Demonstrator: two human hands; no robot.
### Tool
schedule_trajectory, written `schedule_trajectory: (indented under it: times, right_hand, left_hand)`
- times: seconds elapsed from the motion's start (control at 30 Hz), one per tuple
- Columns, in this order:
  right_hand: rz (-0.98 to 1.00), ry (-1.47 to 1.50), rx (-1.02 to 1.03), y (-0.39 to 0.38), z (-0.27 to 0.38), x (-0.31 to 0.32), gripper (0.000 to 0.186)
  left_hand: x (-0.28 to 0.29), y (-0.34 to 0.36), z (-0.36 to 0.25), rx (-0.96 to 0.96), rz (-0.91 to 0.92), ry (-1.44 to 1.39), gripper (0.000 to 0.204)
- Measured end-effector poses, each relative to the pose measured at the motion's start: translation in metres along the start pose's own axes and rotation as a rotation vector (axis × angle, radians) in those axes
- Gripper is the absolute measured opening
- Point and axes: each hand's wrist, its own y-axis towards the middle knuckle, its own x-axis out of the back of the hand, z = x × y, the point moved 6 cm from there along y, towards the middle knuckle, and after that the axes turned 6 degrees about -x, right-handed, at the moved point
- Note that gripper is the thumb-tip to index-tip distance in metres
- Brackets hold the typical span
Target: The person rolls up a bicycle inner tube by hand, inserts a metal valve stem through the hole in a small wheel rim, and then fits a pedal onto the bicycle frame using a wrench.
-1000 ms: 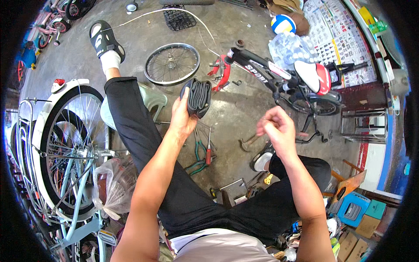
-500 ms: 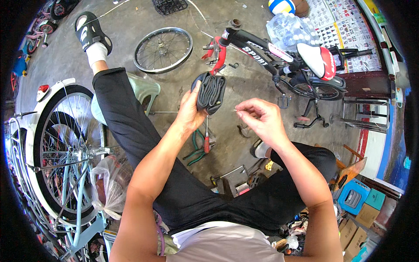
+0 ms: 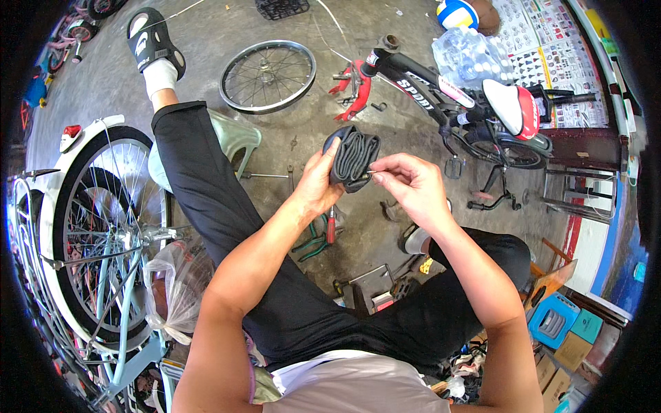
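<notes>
The left hand [image 3: 318, 180] covers the near side of the folded black inner tube [image 3: 353, 157]; the thin metal piece pinched at the right hand [image 3: 407, 182] is too small to identify; the pale bicycle [image 3: 96, 227] is cut off by the left rim; the small tools on the floor [image 3: 275, 148] stay unclear.

Both forearms raised, left hand [image 3: 318, 184] cupped, right hand [image 3: 407, 184] with pinched fingers [image 3: 380, 173].
</notes>
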Motion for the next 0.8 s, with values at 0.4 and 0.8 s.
schedule_trajectory:
  times: [0.4, 0.8]
  right_hand:
    - [-0.067, -0.122, 0.101, -0.002, -0.004, 0.003, 0.015]
    - [-0.052, -0.148, 0.094, -0.002, -0.001, -0.003, 0.019]
  left_hand:
    - [-0.003, -0.002, -0.004, -0.005, -0.014, -0.019, 0.042]
    - [0.0, 0.0, -0.004, -0.006, 0.017, -0.009, 0.045]
